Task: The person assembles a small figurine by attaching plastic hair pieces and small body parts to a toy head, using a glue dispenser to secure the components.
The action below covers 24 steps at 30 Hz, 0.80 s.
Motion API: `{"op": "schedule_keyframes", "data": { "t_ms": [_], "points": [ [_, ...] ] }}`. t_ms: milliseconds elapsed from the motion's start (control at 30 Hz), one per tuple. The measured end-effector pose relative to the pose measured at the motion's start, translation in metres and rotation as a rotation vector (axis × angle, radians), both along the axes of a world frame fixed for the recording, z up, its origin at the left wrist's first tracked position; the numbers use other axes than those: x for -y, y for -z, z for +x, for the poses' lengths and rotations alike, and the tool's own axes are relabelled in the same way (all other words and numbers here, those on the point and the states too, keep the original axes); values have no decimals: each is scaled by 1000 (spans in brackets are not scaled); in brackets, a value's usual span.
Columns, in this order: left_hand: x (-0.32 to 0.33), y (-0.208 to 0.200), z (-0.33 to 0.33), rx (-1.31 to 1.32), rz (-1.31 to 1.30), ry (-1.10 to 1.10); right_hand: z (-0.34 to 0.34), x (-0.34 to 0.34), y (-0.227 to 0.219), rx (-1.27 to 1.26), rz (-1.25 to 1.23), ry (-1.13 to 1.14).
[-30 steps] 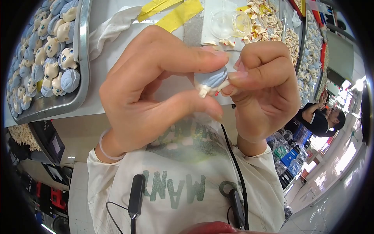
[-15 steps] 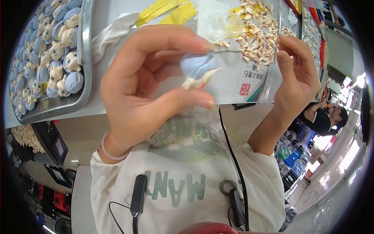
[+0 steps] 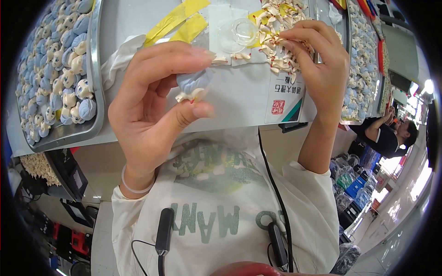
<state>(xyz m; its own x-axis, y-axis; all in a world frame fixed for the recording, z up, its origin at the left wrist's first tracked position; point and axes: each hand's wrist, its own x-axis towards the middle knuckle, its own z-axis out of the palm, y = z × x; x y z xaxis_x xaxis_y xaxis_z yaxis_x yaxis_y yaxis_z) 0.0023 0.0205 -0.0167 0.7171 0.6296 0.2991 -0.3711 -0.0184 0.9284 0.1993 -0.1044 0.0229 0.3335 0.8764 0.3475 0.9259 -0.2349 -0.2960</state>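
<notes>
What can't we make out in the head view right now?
All head view:
Right hand: whether it grips one of the cream pieces; they're too small and crowded around it.
Blue-and-cream piece in the left hand: fine detail, blurred; far side, turned from the camera.
Metal tray at left: far end, cut off by the top edge.

So on the table (image 3: 239, 103) there's a couple of strips of yellow tape (image 3: 172, 23), kinda slanted, plus a crumpled white cloth (image 3: 120, 60) near their lower left end. There's also a label (image 3: 287, 103) with a red square and a green corner by the near edge. Off to the right: somebody in a dark top (image 3: 389, 133) and a blue crate (image 3: 355, 187). Some red thing (image 3: 79, 241) lower left, too blurry to tell.
</notes>
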Motion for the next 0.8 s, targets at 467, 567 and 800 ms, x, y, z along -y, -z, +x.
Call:
{"op": "schedule_keyframes", "data": {
  "t_ms": [467,567,800],
  "points": [
    [8,-19,-21,-81,-261,146,-22,10,-18,-298,145,175],
    [10,-26,-21,-63,-271,155,-21,6,-25,-302,189,123],
    [6,-25,-17,-39,-185,116,-17,10,-28,-398,316,18]
  ]
}}
